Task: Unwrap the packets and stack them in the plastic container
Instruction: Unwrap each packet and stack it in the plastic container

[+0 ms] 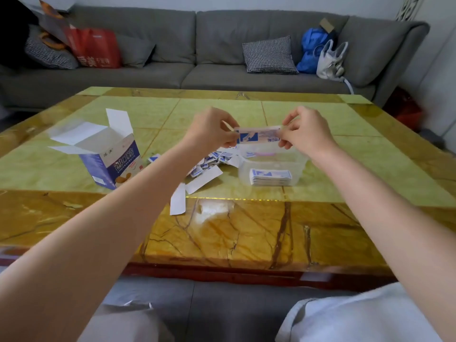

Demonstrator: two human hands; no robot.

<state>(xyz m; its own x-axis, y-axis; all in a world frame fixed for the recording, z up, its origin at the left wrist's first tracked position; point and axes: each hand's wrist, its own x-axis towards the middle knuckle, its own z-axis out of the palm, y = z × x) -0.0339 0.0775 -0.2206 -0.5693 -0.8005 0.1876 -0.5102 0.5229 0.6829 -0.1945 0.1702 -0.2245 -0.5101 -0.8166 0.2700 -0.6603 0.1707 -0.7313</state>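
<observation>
Head view: I have the left hand (212, 127) and the right hand (304, 129) raised above the tabletop (222, 233), each pinching one end of a single packet (257, 136) held level between them. The grip on both sides is narrow and closed on the packet ends; the fingertips are partly hidden behind the paper, so I cannot tell exactly which fingers bear on it. The packet sits just above the far rim of the plastic container (296, 166), which stands on the tabletop and already holds a small flat stack (271, 177) against its near wall. To the left of the container lies a loose pile of packets (209, 161) with white paper strips (178, 202) beside it, and further left an opened cardboard box (112, 156). I judge the step in hand to be pulling the item open or straight before placement. Risk: uneven tension between the two hands could tear the packet or let one end slip free, dropping it outside the container. A careless release could also disturb the aligned stack.
</observation>
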